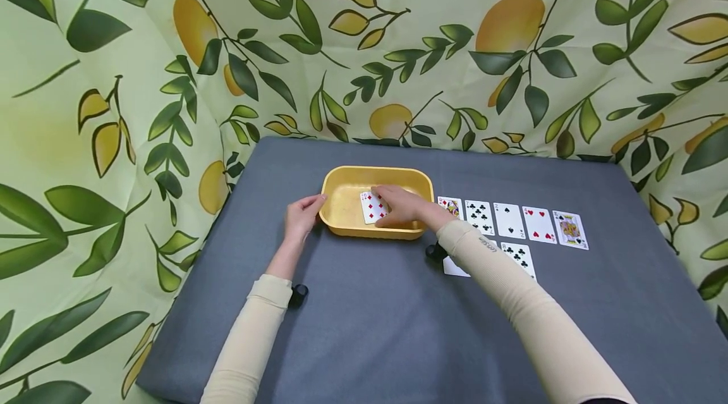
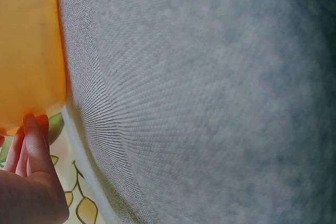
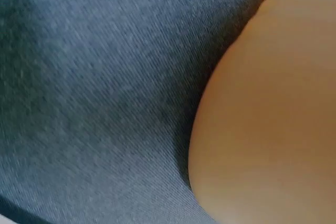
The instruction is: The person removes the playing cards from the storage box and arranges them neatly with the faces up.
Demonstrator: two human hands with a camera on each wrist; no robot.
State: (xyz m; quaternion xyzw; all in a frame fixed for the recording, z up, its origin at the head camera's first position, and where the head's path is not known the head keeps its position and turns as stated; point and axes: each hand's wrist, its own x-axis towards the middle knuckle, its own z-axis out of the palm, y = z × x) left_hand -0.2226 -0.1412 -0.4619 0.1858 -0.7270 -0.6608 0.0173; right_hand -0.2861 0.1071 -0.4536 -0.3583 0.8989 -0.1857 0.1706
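A yellow plastic bin (image 1: 341, 231) stands on the grey table. My left hand (image 1: 301, 217) holds its left rim between thumb and fingers; the left wrist view shows those fingers (image 2: 38, 148) against the bin's corner. Inside the bin is a diamonds playing card (image 1: 370, 209), face up. My right hand (image 1: 399, 205) reaches over the right rim and grips this card, fingers at its far edge and thumb near its close edge. The hand covers the card's right part. The right wrist view shows only the bin's outer wall (image 3: 268, 119) and the cloth, not the hand.
Right of the bin lies a row of face-up cards, among them a seven of clubs (image 1: 479, 215), a two of spades (image 1: 509, 220) and a king (image 1: 570, 229). Nearer, an eight of clubs (image 1: 519, 257) and another card (image 1: 455, 267) lie partly under the right sleeve. Patterned curtains (image 1: 341, 43) enclose the table.
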